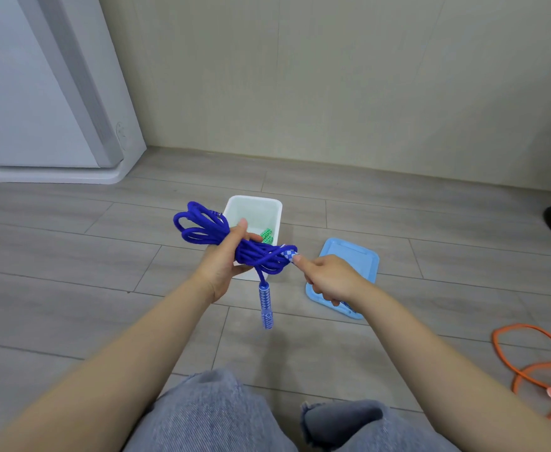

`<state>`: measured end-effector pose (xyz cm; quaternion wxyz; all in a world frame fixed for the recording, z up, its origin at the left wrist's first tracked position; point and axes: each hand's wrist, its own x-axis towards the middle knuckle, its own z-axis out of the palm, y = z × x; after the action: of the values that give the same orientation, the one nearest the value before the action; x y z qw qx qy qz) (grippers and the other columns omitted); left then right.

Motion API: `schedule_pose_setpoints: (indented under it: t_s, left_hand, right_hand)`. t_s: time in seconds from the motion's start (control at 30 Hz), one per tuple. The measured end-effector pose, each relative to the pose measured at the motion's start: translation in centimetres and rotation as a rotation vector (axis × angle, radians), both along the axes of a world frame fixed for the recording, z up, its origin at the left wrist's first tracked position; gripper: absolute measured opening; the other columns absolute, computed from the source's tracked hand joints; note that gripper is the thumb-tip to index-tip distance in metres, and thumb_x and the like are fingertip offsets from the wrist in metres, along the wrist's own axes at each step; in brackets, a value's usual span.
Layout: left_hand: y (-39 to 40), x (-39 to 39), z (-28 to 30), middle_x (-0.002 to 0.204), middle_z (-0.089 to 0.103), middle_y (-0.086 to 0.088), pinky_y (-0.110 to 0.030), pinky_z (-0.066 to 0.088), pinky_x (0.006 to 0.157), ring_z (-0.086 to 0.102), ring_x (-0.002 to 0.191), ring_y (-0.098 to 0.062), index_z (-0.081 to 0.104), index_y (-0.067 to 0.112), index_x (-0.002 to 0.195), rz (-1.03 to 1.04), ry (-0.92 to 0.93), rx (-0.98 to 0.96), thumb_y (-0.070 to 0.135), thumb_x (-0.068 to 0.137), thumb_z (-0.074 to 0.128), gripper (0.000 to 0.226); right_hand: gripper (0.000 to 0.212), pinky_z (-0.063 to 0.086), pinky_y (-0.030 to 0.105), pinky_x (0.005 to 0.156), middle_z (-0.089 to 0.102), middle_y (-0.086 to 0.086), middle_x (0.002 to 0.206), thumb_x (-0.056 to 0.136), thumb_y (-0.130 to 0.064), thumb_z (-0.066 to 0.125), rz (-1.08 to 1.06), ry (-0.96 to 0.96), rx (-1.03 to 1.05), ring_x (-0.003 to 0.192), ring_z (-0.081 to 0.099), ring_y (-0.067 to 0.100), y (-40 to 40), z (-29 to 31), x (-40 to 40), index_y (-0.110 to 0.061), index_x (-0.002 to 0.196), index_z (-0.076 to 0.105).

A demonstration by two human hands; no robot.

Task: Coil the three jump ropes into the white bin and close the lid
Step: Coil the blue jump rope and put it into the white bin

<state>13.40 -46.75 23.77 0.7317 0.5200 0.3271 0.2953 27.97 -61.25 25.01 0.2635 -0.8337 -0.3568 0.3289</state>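
Both hands work over the white bin (275, 207): left hand (223, 267) fingers curl round the coiled blue jump rope (235, 243), right hand (331, 278) grips its checkered handle (287, 254). Green handles (267, 236) lie inside; blue lid (354, 256) and orange rope (528, 370) lie rightward on the floor (71, 256).

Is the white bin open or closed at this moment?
Open. The bin has no lid on; its inside shows, with green handles in it. The blue lid lies on the floor to its right.
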Motion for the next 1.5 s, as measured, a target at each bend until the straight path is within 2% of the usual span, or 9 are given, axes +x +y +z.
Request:
schedule_pose_setpoints:
  t_s: [0.2, 0.47, 0.67, 0.9, 1.07, 1.2, 1.27, 1.37, 1.5]
  left_hand:
    - [-0.5, 0.8, 0.2, 0.09, 0.075, -0.009, -0.037, 0.057, 0.077, 0.069, 0.093, -0.025, 0.067, 0.021, 0.051, 0.164, 0.056, 0.008, 0.02, 0.091, 0.053, 0.043]
    - [-0.2, 0.6, -0.9, 0.084, 0.074, -0.005, -0.039, 0.056, 0.089, 0.069, 0.084, -0.018, 0.073, 0.007, 0.08, 0.29, 0.125, -0.067, 0.012, 0.076, 0.067, 0.009]
    - [-0.5, 1.1, -1.0, 0.083, 0.072, -0.002, -0.039, 0.055, 0.088, 0.067, 0.086, -0.016, 0.071, 0.008, 0.081, 0.336, 0.126, -0.138, 0.011, 0.075, 0.07, 0.007]
    - [-0.2, 1.0, -1.0, 0.106, 0.072, -0.016, -0.033, 0.06, 0.069, 0.069, 0.097, -0.024, 0.069, -0.007, 0.103, 0.301, 0.087, -0.168, 0.01, 0.074, 0.069, 0.034]
    - [-0.4, 1.0, -1.0, 0.105, 0.071, -0.019, -0.032, 0.06, 0.065, 0.071, 0.094, -0.028, 0.069, -0.005, 0.092, 0.287, 0.104, -0.151, 0.006, 0.077, 0.067, 0.019]
    - [-0.6, 1.3, -1.1, 0.105, 0.071, -0.017, -0.032, 0.06, 0.068, 0.071, 0.092, -0.025, 0.069, -0.001, 0.095, 0.24, 0.115, -0.123, 0.007, 0.078, 0.07, 0.019]
    - [-0.4, 1.7, -0.8, 0.105, 0.072, -0.015, -0.031, 0.06, 0.07, 0.071, 0.092, -0.024, 0.069, 0.0, 0.097, 0.199, 0.096, -0.13, 0.01, 0.08, 0.068, 0.019]
    - [0.2, 2.7, -0.2, 0.101, 0.074, -0.009, -0.033, 0.059, 0.077, 0.071, 0.09, -0.023, 0.068, 0.006, 0.084, 0.165, 0.008, -0.239, 0.012, 0.086, 0.066, 0.007]
    - [2.2, 4.3, -0.6, 0.098, 0.071, -0.004, -0.035, 0.058, 0.08, 0.069, 0.089, -0.024, 0.063, 0.009, 0.084, 0.194, -0.072, -0.428, 0.02, 0.093, 0.064, 0.014]
  right_hand:
    - [0.06, 0.047, 0.035, 0.061, 0.041, -0.002, 0.055, 0.09, -0.07, 0.033, -0.034, -0.207, -0.04, 0.055, 0.046, 0.022, 0.3, -1.2, 0.9, -0.017, 0.06, 0.036]
    - [0.06, 0.028, 0.031, 0.051, 0.04, -0.001, 0.057, 0.092, -0.068, 0.029, -0.041, -0.336, -0.119, 0.057, 0.042, 0.02, -0.2, -2.7, 2.0, -0.019, 0.058, 0.034]
    - [0.057, 0.027, 0.03, 0.053, 0.043, -0.001, 0.063, 0.095, -0.065, 0.025, -0.075, -0.401, -0.17, 0.081, 0.042, 0.026, -1.0, -3.9, 3.2, -0.019, 0.063, 0.038]
    - [0.057, 0.03, 0.029, 0.052, 0.047, -0.001, 0.069, 0.095, -0.065, 0.024, -0.146, -0.422, -0.195, 0.07, 0.047, 0.022, -2.3, -4.6, 4.5, -0.018, 0.066, 0.041]
    - [0.056, 0.025, 0.029, 0.051, 0.019, -0.004, 0.067, 0.095, -0.064, 0.024, -0.133, -0.357, -0.25, 0.066, 0.04, 0.02, -3.7, -5.2, 4.9, -0.018, 0.066, 0.041]
    - [0.059, 0.032, 0.031, 0.054, 0.041, -0.001, 0.075, 0.092, -0.068, 0.025, -0.182, -0.383, -0.238, 0.069, 0.047, 0.024, -4.1, -5.5, 5.0, -0.018, 0.064, 0.039]
    - [0.058, 0.039, 0.03, 0.057, 0.043, -0.002, 0.077, 0.094, -0.065, 0.025, -0.218, -0.295, -0.203, 0.069, 0.051, 0.025, -3.4, -5.6, 4.7, -0.016, 0.069, 0.047]
    - [0.057, 0.041, 0.026, 0.052, 0.056, 0.008, 0.077, 0.095, -0.058, 0.036, -0.291, 0.174, -0.039, 0.059, 0.053, 0.024, -1.6, -5.5, 4.1, -0.008, 0.08, 0.057]
    - [0.049, 0.048, 0.028, 0.058, 0.065, 0.002, 0.105, 0.096, -0.057, 0.036, -0.241, 0.291, 0.011, 0.094, 0.063, 0.018, -0.5, -5.9, 5.1, -0.013, 0.088, 0.056]
